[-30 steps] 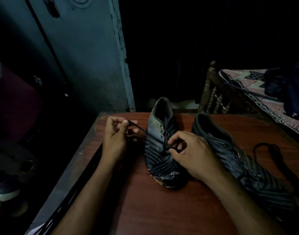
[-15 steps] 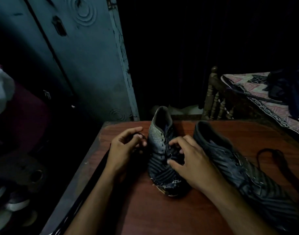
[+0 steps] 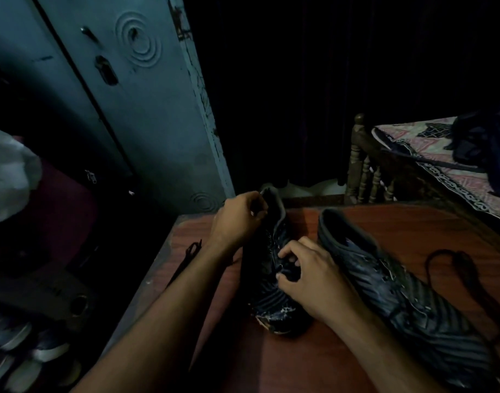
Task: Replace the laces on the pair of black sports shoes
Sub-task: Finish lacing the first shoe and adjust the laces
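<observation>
Two black striped sports shoes lie on the red-brown table (image 3: pixel 299 364) with their toes toward me. On the left shoe (image 3: pixel 271 306), my left hand (image 3: pixel 237 219) curls its fingers round the collar edge near the heel. My right hand (image 3: pixel 308 276) rests over the eyelet area of that shoe, where thumb and fingers pinch a dark lace. The right shoe (image 3: pixel 399 293) lies untouched beside it. Right of that shoe a loose black lace (image 3: pixel 447 268) is looped on the table. Another black lace (image 3: pixel 186 259) hangs over the table's left edge.
A blue-grey metal cupboard (image 3: pixel 129 109) stands behind the table's left corner. On the right is a wooden bed frame (image 3: pixel 362 171) with a patterned sheet and a dark bag. Other shoes (image 3: pixel 16 350) sit on the floor at lower left. The background is dark.
My left hand moved up from beside the shoe to its collar near the heel. My right hand stayed on the eyelet area and curled its fingers. The camera tilted upward.
</observation>
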The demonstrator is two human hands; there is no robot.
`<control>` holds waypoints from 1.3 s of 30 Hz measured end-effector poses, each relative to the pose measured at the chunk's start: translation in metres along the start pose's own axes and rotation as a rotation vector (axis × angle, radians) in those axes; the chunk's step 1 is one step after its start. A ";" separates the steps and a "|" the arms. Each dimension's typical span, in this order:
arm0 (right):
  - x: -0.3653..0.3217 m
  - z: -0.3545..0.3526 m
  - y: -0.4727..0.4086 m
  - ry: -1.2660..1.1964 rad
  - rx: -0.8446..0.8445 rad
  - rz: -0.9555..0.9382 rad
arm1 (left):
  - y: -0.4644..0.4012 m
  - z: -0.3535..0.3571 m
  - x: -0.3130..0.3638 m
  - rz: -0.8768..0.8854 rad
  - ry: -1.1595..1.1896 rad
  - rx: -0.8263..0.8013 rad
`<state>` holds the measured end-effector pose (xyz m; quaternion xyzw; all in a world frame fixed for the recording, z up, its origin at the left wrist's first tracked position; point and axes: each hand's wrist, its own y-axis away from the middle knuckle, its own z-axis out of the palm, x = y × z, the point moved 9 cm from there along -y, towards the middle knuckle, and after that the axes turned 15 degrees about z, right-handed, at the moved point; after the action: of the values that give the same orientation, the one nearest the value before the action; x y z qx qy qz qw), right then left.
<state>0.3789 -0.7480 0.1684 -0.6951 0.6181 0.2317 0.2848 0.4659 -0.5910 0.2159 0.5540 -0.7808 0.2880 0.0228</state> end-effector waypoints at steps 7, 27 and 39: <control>-0.002 0.000 -0.001 0.003 -0.038 0.007 | 0.010 -0.003 0.024 0.071 -0.249 -0.002; -0.004 -0.003 0.003 -0.441 -0.423 0.096 | 0.140 -0.004 0.071 -0.028 -0.101 -0.117; -0.007 -0.009 0.005 -0.804 -0.432 0.163 | 0.145 -0.026 0.075 0.035 0.083 0.206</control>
<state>0.3728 -0.7497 0.1790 -0.5428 0.4489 0.6278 0.3313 0.3025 -0.6107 0.2031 0.5270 -0.7552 0.3898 -0.0068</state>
